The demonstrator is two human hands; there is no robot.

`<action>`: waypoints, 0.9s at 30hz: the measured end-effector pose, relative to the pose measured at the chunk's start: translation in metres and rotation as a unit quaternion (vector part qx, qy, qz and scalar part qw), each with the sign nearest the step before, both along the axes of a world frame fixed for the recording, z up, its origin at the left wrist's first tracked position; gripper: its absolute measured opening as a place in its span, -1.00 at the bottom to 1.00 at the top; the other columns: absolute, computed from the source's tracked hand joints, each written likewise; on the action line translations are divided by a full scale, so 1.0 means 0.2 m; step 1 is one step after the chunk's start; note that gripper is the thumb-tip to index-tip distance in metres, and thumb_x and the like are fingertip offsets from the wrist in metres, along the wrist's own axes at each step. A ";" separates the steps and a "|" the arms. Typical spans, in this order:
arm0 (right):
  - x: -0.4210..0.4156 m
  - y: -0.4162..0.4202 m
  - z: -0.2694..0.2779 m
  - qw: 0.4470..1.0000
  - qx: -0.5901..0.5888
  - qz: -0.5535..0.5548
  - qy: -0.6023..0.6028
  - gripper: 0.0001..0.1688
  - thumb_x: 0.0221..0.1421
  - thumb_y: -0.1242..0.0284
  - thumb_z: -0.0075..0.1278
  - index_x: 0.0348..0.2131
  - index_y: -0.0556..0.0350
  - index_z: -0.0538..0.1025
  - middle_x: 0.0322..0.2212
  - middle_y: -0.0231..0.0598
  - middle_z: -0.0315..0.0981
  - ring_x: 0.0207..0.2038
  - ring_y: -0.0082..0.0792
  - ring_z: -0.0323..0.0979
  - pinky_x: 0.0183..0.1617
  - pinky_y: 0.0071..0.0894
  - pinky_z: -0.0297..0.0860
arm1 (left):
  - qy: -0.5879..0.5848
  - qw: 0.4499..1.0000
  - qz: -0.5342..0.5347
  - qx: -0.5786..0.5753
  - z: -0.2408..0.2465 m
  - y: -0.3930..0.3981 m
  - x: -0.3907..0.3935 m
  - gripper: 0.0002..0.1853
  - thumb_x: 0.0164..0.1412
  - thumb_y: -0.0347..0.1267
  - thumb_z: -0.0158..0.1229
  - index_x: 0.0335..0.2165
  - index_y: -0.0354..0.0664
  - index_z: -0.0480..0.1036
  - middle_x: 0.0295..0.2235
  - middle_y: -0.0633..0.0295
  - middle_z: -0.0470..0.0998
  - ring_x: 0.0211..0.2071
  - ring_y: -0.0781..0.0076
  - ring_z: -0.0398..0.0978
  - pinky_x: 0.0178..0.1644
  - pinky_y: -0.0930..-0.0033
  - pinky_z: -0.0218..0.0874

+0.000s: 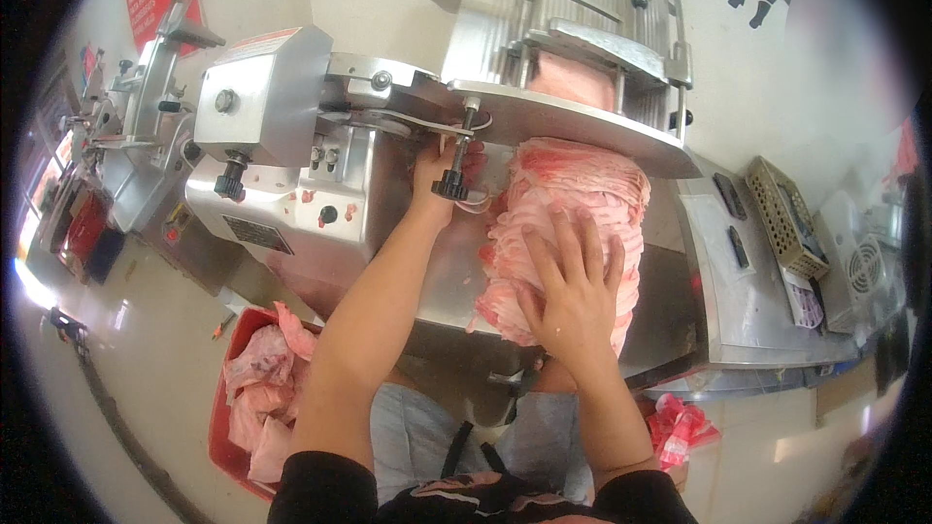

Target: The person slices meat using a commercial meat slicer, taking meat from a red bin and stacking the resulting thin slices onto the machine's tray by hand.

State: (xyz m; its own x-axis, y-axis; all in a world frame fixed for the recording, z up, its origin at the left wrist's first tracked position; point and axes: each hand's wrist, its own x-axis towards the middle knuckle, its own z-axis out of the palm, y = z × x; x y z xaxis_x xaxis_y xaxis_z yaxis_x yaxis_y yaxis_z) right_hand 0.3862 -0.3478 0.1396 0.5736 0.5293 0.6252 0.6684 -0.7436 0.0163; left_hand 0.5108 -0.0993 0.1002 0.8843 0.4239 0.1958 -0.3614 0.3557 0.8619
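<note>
My right hand (571, 291) lies flat, fingers spread, on a long stack of thin pink-and-white meat slices (582, 175). The stack rests on the stainless-steel tray (444, 284) of a meat slicer (269, 94). Beneath the slicer's blade area is my left hand (428, 169), partly hidden behind a threaded rod with a black knob (450, 185). Its fingertips show to the right of that rod, a short way left of the stack; whether they grip anything is unclear. Above the slices, behind the curved metal plate (575, 116), a block of meat (575, 81) sits under the slicer's press (608, 51).
A red tub (222, 426) of meat pieces stands on the floor at left. To the right is a steel table (757, 335) with a beige perforated basket (783, 215) and dark handheld items. A second slicer (138, 109) stands at far left. A red-and-white plastic bag (681, 429) lies low right.
</note>
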 end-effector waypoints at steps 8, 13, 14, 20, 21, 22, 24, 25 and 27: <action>0.00 0.02 0.01 1.000 0.002 0.007 -0.004 -0.30 -0.03 0.19 0.14 0.13 -0.17 0.43 0.31 -0.22 0.09 0.34 -0.02 0.02 0.36 0.31 -0.17 | -0.031 0.999 -0.031 -0.030 -0.11 0.09 0.10 -0.76 0.37 -0.20 0.04 -0.13 -0.10 0.43 -0.35 0.26 0.52 -0.36 0.37 0.50 -0.21 0.30 0.35; 0.00 0.00 -0.01 1.000 0.007 0.007 0.001 -0.32 -0.04 0.22 0.14 0.11 -0.13 0.44 0.30 -0.19 0.10 0.36 0.01 -0.01 0.37 0.30 -0.20 | 0.003 0.998 -0.066 -0.024 -0.02 0.00 0.01 -0.69 0.33 -0.09 0.09 -0.15 -0.05 0.41 -0.49 0.40 0.32 -0.55 0.55 0.28 -0.47 0.45 0.21; 0.00 0.00 -0.01 1.000 0.012 0.009 0.006 -0.34 -0.05 0.24 0.15 0.10 -0.11 0.45 0.30 -0.18 0.11 0.36 0.02 -0.02 0.37 0.29 -0.21 | 0.008 0.996 -0.082 -0.022 0.02 -0.03 -0.02 -0.69 0.32 -0.06 0.11 -0.17 -0.02 0.40 -0.50 0.43 0.27 -0.57 0.59 0.22 -0.52 0.49 0.15; -0.01 0.01 -0.01 1.000 0.008 0.006 0.006 -0.34 -0.05 0.25 0.14 0.09 -0.12 0.46 0.30 -0.20 0.10 0.37 0.01 -0.04 0.38 0.29 -0.23 | 0.050 0.994 -0.078 0.049 0.12 -0.10 -0.13 -0.70 0.28 0.00 0.13 -0.23 0.11 0.35 -0.54 0.51 0.21 -0.60 0.69 0.14 -0.62 0.62 -0.07; -0.01 0.01 0.00 1.000 0.005 0.004 0.002 -0.33 -0.06 0.24 0.15 0.10 -0.14 0.45 0.31 -0.22 0.09 0.37 0.00 -0.04 0.37 0.30 -0.22 | 0.056 0.994 -0.077 0.049 0.12 -0.09 -0.11 -0.71 0.27 0.00 0.13 -0.22 0.13 0.34 -0.54 0.52 0.20 -0.60 0.70 0.14 -0.61 0.63 -0.08; -0.01 0.01 -0.01 1.000 0.003 0.005 0.001 -0.32 -0.06 0.22 0.15 0.10 -0.15 0.44 0.31 -0.24 0.08 0.37 -0.02 -0.04 0.37 0.31 -0.21 | 0.050 0.995 -0.073 0.045 0.08 -0.06 -0.09 -0.72 0.27 -0.01 0.14 -0.21 0.13 0.36 -0.55 0.52 0.21 -0.59 0.69 0.15 -0.60 0.62 -0.07; -0.01 0.01 -0.01 1.000 -0.002 0.004 0.002 -0.31 -0.08 0.22 0.16 0.10 -0.16 0.45 0.31 -0.26 0.08 0.37 -0.05 -0.04 0.37 0.33 -0.20 | 0.042 0.996 -0.066 0.035 0.03 -0.03 -0.05 -0.73 0.26 -0.03 0.15 -0.19 0.14 0.40 -0.56 0.52 0.22 -0.59 0.68 0.17 -0.60 0.62 -0.07; -0.02 0.02 -0.01 1.000 -0.006 0.001 0.003 -0.32 -0.08 0.22 0.16 0.09 -0.16 0.45 0.31 -0.27 0.09 0.37 -0.05 -0.04 0.37 0.33 -0.20 | 0.049 0.997 -0.043 0.051 0.01 -0.02 -0.04 -0.74 0.26 -0.03 0.14 -0.19 0.14 0.42 -0.55 0.51 0.23 -0.59 0.68 0.18 -0.60 0.61 -0.07; -0.02 0.02 -0.01 1.000 -0.010 -0.002 0.009 -0.33 -0.08 0.24 0.16 0.09 -0.15 0.46 0.30 -0.25 0.10 0.37 -0.03 -0.04 0.38 0.31 -0.23 | 0.061 0.995 0.000 0.084 0.01 -0.03 -0.02 -0.75 0.27 -0.03 0.14 -0.20 0.15 0.45 -0.54 0.51 0.27 -0.59 0.67 0.19 -0.60 0.58 -0.06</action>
State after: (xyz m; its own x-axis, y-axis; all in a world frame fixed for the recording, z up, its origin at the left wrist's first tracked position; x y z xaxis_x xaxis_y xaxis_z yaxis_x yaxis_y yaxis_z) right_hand 0.3823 -0.3443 0.1381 0.5865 0.5396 0.6040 0.6663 -0.7455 0.0190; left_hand 0.5068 -0.1050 0.1015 0.9055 0.3949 0.1553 -0.2505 0.2019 0.9468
